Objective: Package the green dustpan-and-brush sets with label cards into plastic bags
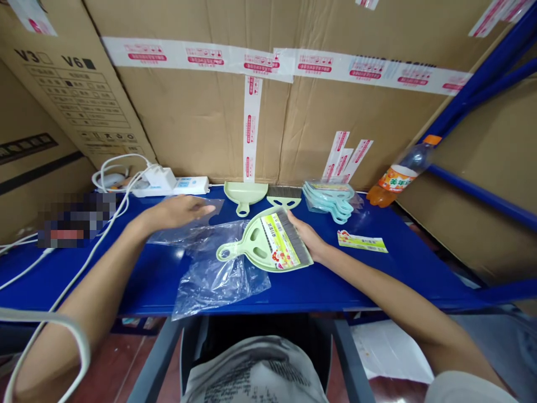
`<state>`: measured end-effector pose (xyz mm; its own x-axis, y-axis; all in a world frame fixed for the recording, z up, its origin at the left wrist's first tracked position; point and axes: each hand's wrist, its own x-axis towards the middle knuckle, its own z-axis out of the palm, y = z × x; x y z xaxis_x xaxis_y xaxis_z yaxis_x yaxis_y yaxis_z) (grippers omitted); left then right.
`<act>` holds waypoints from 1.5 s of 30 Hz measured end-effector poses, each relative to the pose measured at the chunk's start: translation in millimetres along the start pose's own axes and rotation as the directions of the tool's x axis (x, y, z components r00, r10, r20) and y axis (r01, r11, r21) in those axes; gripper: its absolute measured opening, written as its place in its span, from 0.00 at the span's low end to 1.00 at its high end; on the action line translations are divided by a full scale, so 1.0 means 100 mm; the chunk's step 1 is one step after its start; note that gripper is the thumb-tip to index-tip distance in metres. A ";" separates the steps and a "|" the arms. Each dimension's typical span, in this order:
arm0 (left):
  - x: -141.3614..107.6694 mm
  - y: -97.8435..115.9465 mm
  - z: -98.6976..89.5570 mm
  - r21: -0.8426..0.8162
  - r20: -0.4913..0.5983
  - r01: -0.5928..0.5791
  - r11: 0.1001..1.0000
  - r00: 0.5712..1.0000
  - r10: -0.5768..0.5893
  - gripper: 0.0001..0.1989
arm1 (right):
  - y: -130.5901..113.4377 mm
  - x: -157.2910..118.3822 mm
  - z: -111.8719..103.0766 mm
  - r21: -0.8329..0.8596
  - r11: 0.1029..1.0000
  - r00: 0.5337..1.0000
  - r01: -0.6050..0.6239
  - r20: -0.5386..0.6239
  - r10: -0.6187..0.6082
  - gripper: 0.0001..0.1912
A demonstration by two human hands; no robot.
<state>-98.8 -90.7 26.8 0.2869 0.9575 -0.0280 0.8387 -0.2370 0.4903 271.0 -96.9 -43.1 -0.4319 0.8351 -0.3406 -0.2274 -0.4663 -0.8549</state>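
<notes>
My right hand [308,238] grips the bristle side of a pale green dustpan and brush set [254,244], which has a yellow and white label [280,242] across it. Its handle points left. My left hand [182,212] hovers over a clear plastic bag at the left, fingers reaching right; whether they pinch the film is unclear. Crumpled clear plastic [222,282] lies under and in front of the set's handle. Behind stand out a loose green dustpan [245,193] and a green brush [284,196], side by side.
Blue wrapped sets [329,196] lie at the back right, near a loose label card [362,242]. An orange drink bottle [403,172] leans by the blue frame. A power strip [172,186] and white cables are on the left. Cardboard boxes [201,123] wall the back.
</notes>
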 end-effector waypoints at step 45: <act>0.10 0.20 0.37 -0.994 0.078 0.035 0.108 0.905 0.419 0.34 | -0.22 -0.12 0.08 0.056 0.991 0.980 0.120 -0.167 -0.109 0.19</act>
<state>-62.0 -92.3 3.9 0.6466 0.7545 0.1121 -0.3593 0.1716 0.9173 274.0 -99.2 -16.9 -0.2530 0.9180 -0.3055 -0.3263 -0.3782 -0.8663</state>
